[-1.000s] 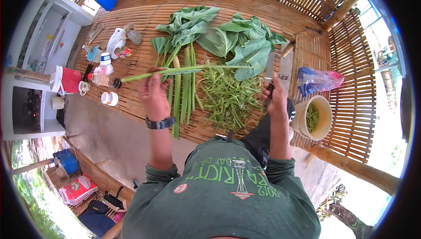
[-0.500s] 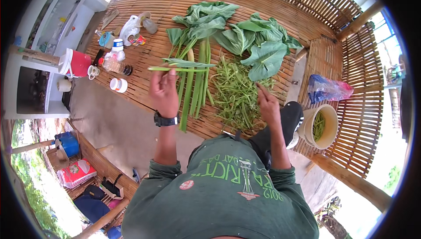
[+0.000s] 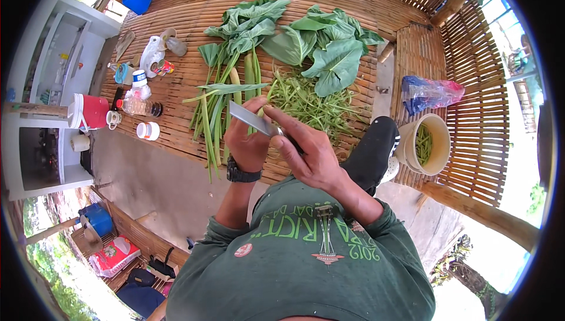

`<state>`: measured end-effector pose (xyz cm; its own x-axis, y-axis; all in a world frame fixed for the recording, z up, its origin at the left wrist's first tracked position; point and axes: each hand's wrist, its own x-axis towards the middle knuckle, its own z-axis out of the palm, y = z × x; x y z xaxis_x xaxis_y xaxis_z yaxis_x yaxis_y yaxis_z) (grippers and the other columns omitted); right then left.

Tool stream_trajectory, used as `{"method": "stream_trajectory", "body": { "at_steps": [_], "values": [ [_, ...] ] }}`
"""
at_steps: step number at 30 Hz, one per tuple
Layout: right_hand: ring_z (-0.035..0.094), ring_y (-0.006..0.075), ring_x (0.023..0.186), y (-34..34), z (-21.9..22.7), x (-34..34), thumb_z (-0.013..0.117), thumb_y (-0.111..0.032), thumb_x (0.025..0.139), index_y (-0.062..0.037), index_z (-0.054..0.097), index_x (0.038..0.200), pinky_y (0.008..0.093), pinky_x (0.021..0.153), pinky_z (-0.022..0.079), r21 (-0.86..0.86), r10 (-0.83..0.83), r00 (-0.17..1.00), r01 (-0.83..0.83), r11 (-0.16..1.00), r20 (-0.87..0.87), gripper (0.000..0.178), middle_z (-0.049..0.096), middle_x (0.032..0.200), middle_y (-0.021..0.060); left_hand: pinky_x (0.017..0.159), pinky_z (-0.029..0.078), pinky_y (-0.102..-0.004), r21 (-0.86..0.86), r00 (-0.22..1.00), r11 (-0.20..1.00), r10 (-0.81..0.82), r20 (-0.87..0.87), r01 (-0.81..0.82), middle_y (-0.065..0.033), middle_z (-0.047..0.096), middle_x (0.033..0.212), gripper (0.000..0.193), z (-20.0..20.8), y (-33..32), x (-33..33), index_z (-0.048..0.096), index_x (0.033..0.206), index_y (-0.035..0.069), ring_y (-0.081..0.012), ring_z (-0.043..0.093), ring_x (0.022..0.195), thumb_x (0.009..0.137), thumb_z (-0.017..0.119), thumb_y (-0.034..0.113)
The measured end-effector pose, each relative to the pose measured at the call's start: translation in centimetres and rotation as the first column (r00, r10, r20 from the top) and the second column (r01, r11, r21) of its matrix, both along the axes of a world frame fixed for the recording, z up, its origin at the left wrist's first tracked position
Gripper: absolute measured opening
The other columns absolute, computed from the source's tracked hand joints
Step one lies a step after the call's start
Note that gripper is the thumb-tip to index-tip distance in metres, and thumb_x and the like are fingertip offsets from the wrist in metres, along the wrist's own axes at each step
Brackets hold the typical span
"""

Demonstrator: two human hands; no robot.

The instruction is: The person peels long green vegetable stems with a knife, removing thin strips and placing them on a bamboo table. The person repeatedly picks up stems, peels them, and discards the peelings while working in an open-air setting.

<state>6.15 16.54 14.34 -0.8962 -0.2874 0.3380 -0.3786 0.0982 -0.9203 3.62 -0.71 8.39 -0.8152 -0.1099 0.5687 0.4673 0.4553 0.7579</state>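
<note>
Fingers of right hand (image 3: 312,155) closed around knife (image 3: 251,119), centre of frame.
Left hand (image 3: 246,146): fingers curled behind blade; contents cannot be told. Leafy stalks (image 3: 249,72) lie upper centre, left of shredded greens (image 3: 321,107).

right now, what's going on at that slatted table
A person holds a knife in the right hand, its blade crossing in front of the left hand. A bit of green stalk shows between the hands; the left hand's grip is mostly hidden. On the slatted table, long green stalks lie to the left, with large leaves and a heap of green strips beyond the hands. To the right, a pale bucket holds green pieces.
</note>
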Motion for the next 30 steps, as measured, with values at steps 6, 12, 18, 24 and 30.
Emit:
{"method": "stream_trajectory", "body": {
  "at_steps": [6,12,18,24,30],
  "values": [
    [0.073,0.0359,0.109,-0.2,-0.2,0.1,0.06,-0.024,0.109,0.0037,0.055,0.149,0.0403,0.094,0.056,-0.011,0.019,1.0,-0.019,1.0,0.021,0.049,0.072,0.122,0.0252,0.093,0.061,-0.0399,-0.053,0.998,0.999,-0.005,-0.069,0.001,-0.017,0.075,0.122,0.037,0.0,0.3,-0.1,0.072,0.122,0.001,-0.0337,0.075,0.111,0.086,0.077,-0.003],
    [0.066,0.0176,0.08,-0.4,-1.0,-0.2,0.061,-0.025,0.11,0.0002,0.064,0.142,0.0326,0.07,0.054,-0.235,0.093,0.947,-0.019,0.972,0.309,0.041,0.071,0.094,0.0111,0.087,0.061,-0.0348,0.025,1.0,1.0,-0.01,-0.003,0.01,-0.0134,0.077,0.117,0.031,0.6,0.5,0.0,0.071,0.123,0.001,-0.0246,0.075,0.105,0.092,0.076,0.0],
    [0.043,0.0048,0.05,1.9,-4.5,-2.4,0.054,-0.038,0.113,-0.0032,0.071,0.105,0.024,0.045,0.032,-0.32,0.008,0.765,0.26,0.911,0.644,0.039,0.054,0.069,-0.0028,0.078,0.06,-0.0269,0.516,0.962,0.857,-0.125,0.244,-0.019,-0.0092,0.078,0.113,0.023,0.2,0.3,-0.1,0.071,0.124,-0.001,-0.0096,0.071,0.098,0.101,0.072,0.004],
    [0.044,0.007,0.046,12.7,-10.9,-5.3,0.056,-0.037,0.112,-0.0094,0.062,0.089,0.025,0.041,0.033,-0.109,-0.468,0.618,0.668,0.736,0.632,0.037,0.054,0.067,-0.0015,0.072,0.06,-0.0284,0.579,0.959,0.78,0.093,0.266,-0.236,-0.008,0.077,0.114,0.023,1.4,-8.1,-1.2,0.067,0.128,0.004,-0.0151,0.075,0.097,0.105,0.067,0.01],
    [0.042,0.0036,0.061,13.5,-10.4,-4.6,0.059,-0.032,0.111,-0.0055,0.066,0.142,0.024,0.053,0.037,0.136,-0.486,0.789,0.471,0.871,0.378,0.041,0.053,0.07,-0.0061,0.071,0.057,-0.0257,0.355,0.961,0.917,0.091,0.259,-0.183,-0.0054,0.074,0.118,0.021,1.1,-9.0,-1.0,0.067,0.127,0.003,-0.0146,0.074,0.097,0.107,0.062,0.005]
  ]
}}
